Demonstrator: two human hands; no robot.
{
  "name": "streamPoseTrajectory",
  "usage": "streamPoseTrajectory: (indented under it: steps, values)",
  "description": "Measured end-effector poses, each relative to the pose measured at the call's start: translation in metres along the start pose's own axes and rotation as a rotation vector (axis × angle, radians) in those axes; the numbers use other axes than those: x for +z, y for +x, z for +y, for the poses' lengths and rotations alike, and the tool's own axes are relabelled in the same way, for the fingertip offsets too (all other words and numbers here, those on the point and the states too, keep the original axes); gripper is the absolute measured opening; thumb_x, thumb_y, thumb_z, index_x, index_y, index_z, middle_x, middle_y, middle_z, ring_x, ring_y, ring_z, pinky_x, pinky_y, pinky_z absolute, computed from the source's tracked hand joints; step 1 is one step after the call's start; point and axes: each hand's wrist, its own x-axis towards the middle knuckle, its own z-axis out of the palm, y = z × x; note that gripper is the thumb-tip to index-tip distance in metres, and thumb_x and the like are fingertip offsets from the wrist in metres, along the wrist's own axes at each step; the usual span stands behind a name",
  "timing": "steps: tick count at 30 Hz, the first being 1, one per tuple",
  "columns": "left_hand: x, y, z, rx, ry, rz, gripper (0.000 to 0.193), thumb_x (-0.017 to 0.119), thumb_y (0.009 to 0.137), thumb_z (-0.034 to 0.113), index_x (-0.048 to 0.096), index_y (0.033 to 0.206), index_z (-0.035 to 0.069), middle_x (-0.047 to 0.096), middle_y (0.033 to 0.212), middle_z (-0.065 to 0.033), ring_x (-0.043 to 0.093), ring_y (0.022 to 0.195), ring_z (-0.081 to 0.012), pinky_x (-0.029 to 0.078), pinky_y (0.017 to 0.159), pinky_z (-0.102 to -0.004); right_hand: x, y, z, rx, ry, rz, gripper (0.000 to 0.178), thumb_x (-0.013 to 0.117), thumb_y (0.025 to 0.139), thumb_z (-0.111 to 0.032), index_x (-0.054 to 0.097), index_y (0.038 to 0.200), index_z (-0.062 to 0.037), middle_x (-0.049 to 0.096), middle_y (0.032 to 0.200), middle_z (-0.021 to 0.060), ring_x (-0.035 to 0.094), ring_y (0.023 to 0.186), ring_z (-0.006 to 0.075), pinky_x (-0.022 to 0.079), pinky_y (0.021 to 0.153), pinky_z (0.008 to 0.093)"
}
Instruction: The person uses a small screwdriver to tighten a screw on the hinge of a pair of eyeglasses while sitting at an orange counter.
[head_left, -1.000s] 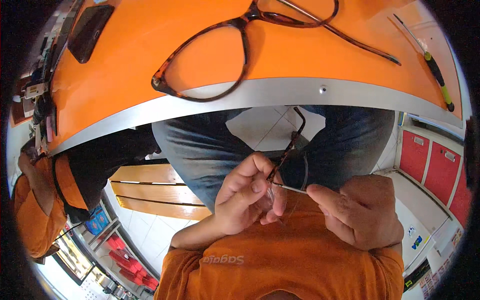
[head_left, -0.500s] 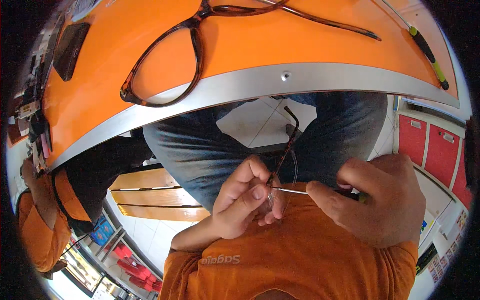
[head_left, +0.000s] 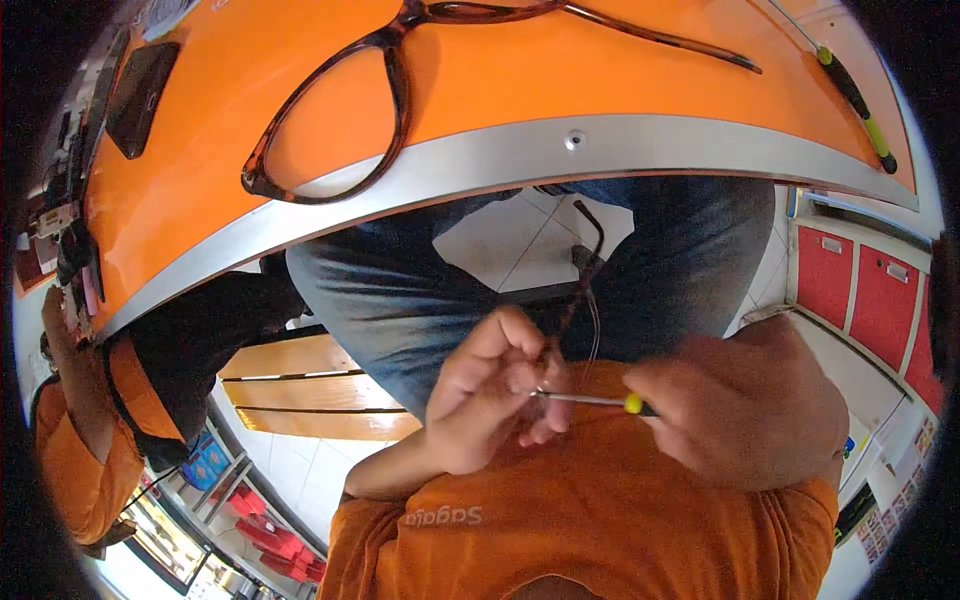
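Gripping slim metal-shafted screwdriver [head_left: 596,401]: right fingers [head_left: 670,388].

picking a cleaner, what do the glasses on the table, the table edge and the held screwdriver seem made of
Glasses: probably glossy plastic, from the mottled brown pattern. Table edge: likely brushed metal, from its soft grey sheen. Screwdriver: shaft looks like shiny metal, thin and silvery; handle perhaps plastic, by its yellow end, though mostly hidden.

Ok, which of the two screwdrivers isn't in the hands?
The loose screwdriver, at the right end of the orange tabletop; the other screwdriver is in the right hand.
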Motion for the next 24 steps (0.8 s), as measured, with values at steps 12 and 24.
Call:
streamPoseTrajectory:
  steps: [12, 24]
  values:
    - [-0.004, -0.003, -0.003, 0.057, -0.148, -0.02, 0.025, 0.048, 0.097, 0.028, 0.039, 0.1, 0.005, 0.057, 0.07, -0.0168, 0.048, 0.05, -0.0166, 0.032, 0.041, -0.0251, 0.013, -0.002, 0.008, -0.164, 0.063, 0.066, 0.043, 0.078, 0.071, -0.013, 0.064, 0.111, -0.0065, 0.049, 0.056, 0.0008, 0.052, 0.041, 0.0163, 0.038, 0.037, 0.031]
    - [-0.002, 0.002, -0.007, 0.032, -0.13, 0.006, 0.022, 0.047, 0.097, 0.026, 0.036, 0.101, 0.006, 0.058, 0.068, -0.0194, 0.046, 0.046, -0.0163, 0.032, 0.04, -0.0264, 0.02, -0.008, 0.017, -0.168, 0.052, 0.079, 0.042, 0.076, 0.071, -0.005, 0.063, 0.111, -0.0026, 0.054, 0.055, 0.0039, 0.053, 0.04, 0.0175, 0.04, 0.034, 0.0318]
